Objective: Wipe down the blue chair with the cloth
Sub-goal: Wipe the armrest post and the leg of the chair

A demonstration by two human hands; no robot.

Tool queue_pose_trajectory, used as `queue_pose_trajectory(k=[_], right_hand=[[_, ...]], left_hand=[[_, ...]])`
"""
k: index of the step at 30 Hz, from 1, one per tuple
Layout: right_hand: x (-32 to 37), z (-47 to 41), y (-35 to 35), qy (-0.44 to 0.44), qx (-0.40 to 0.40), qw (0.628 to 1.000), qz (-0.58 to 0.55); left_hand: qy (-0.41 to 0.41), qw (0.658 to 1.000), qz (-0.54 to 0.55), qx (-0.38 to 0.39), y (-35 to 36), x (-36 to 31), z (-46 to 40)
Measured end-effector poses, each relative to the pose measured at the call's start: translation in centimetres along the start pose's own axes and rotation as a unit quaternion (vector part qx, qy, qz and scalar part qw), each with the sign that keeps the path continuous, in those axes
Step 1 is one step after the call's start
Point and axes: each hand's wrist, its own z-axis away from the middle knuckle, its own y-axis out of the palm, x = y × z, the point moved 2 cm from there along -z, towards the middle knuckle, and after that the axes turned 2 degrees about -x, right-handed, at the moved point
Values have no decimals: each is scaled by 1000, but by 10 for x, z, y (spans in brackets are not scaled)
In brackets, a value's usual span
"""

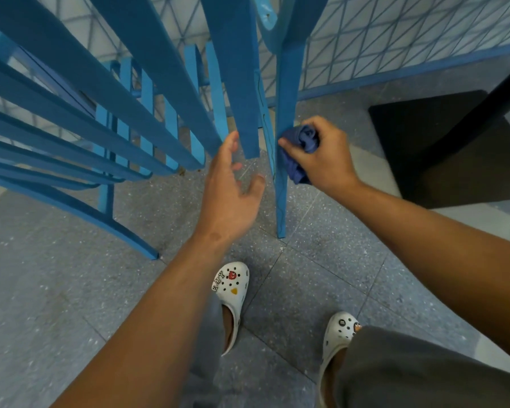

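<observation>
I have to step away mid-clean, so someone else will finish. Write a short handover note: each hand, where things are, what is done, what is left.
Right hand: closed on the bunched blue-purple cloth, pressed against the upright blue wooden chair leg, about midway up.
Left hand: open and empty, beside the neighbouring blue chair slat; contact unclear.
Done: cannot tell which parts are already wiped.
Left: probably the lower leg down to the grey speckled floor tiles, then the other blue slats on the left.
</observation>
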Motion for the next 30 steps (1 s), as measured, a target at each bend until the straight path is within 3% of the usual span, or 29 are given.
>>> queue_pose_trajectory(k=[4,6,11,16,18,21,24,30], right_hand=[[-45,18,29,111,76,988,76],[-47,16,29,119,94,984,95],[9,-9,-6,-5,73,993,88],[51,-20,-29,-67,-5,997,-24],[34,-11,-15,-32,7,999,-35],[-17,11,20,114,72,991,-19],[-41,25,40,181,63,981,-12],[19,-1,7,51,6,998,-24]], left_hand=[[3,1000,7,-5,2,0,1],[9,1000,15,-22,0,-1,1],[25,999,20,-42,-3,-1,-1],[22,999,21,-37,1,-1,-1],[18,999,22,-35,3,-1,0],[17,999,31,-41,3,-1,0],[19,998,35,-50,2,-2,-1],[21,997,43,-56,-3,-3,-2]])
